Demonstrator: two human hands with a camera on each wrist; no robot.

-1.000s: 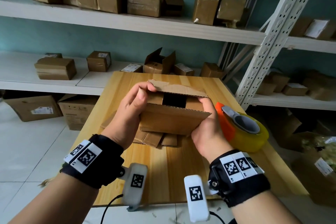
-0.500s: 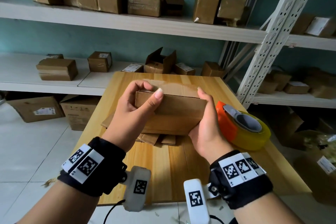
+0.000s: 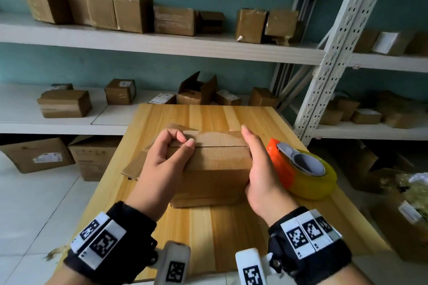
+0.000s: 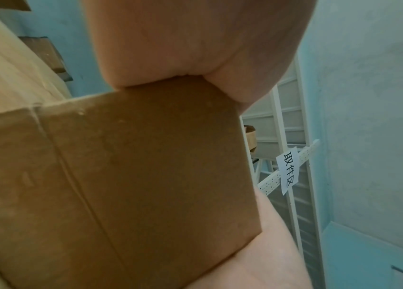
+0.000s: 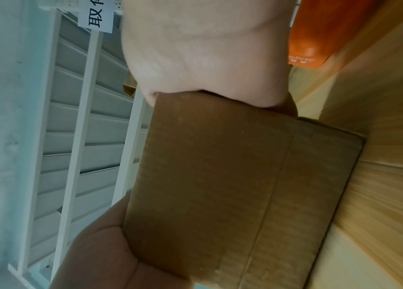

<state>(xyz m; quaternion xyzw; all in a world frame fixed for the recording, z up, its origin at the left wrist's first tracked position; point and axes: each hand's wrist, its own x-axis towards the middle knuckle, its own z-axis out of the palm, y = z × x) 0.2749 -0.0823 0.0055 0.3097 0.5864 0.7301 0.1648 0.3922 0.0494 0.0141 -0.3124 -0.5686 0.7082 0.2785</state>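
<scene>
Flattened cardboard (image 3: 133,167) lay on the left part of the wooden bench (image 3: 231,233), one brown corner jutting out toward the left edge, the rest tucked under the cardboard box (image 3: 215,169).

The left hand (image 3: 165,162) sat at the box's left end. Its fingers were curled over the far top edge and the thumb lay across the top at the seam between the flaps, so the grip was closed on the box. The left wrist view showed the same hold from close in: a brown face of the box wedged between palm and thumb.

The box stood near the middle of the bench, resting on the flat cardboard. Its long axis ran left to right, roughly parallel to the bench's near edge. One long side faced the person and the short ends pointed at the two hands. The top faced up, flaps folded down, and the seam ran along the long axis.

The right hand (image 3: 261,169) was pressed against the box's right end, fingers straight and pointing away from the person, the grip flat and uncurled. In the right wrist view the thumb touched a side face of the box.

A tape dispenser (image 3: 305,173), orange with a grey handle and a yellowish roll, lay just beside that hand near the bench's right edge.
</scene>
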